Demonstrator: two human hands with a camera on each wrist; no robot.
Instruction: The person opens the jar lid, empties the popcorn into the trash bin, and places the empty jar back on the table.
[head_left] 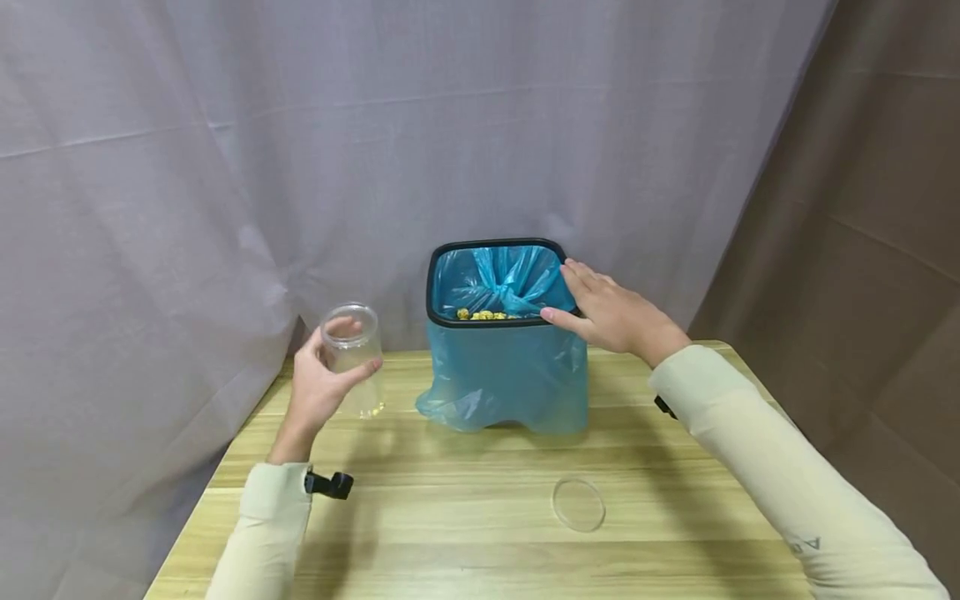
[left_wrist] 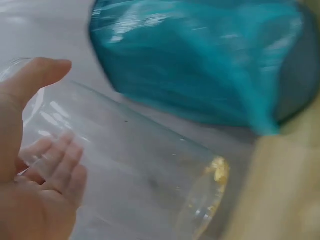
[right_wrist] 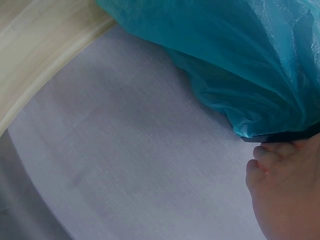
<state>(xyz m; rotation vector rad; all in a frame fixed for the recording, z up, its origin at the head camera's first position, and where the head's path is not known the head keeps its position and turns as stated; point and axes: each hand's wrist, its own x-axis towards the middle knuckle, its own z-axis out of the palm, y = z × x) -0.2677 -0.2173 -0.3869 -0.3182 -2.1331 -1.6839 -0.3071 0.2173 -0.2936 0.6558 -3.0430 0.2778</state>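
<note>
My left hand [head_left: 318, 387] grips a clear plastic jar [head_left: 356, 354], thumb on the near side and fingers around the back. The jar is upright and held to the left of the bin, with a few yellow crumbs [left_wrist: 220, 171] at its bottom. On the right, my right hand [head_left: 617, 315] rests at the corner of the bin's black rim [head_left: 487, 323], fingers straight and thumb spread along the front. A blue bag [head_left: 510, 379] lines the bin and hangs down outside it. Yellow popcorn-like pieces [head_left: 486, 316] lie inside, by a knotted part of the bag.
A clear round lid [head_left: 578, 504] lies on the wooden table [head_left: 450, 542], in front of the bin. Grey cloth [head_left: 375, 150] hangs right behind the bin and at the left. Brown cloth [head_left: 862, 250] hangs at the right.
</note>
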